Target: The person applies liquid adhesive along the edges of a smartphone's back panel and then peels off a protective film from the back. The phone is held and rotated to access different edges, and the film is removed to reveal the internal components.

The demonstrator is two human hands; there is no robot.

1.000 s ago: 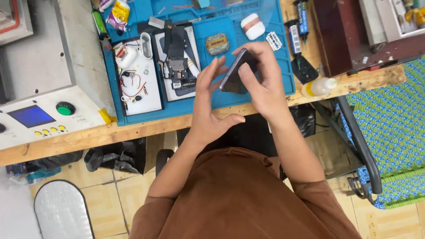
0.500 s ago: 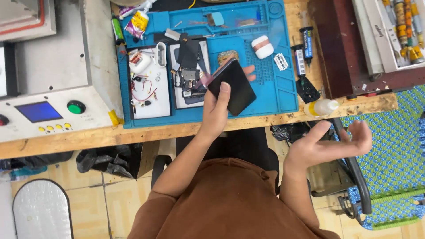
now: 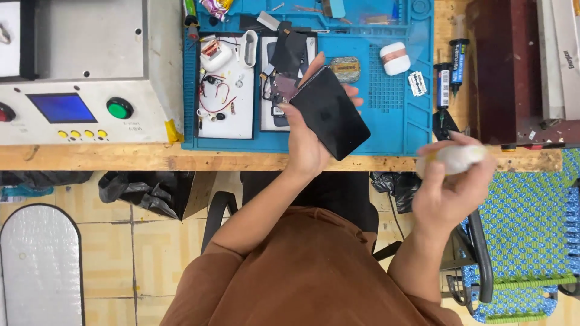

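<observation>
Left grip (image 3: 305, 142) closed on black phone panel (image 3: 329, 111), long axis slanting far-left to near-right; right grip (image 3: 450, 187) wrapped around blurred pale bottle (image 3: 456, 159).

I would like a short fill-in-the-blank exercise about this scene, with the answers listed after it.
1. The left hand holds a flat ____ phone over the mat.
2. The right hand holds a small ____ bottle.
3. The work mat on the bench is ____ in colour.
4. The round button on the grey machine is ____.

Answers: black; white; blue; green
</observation>
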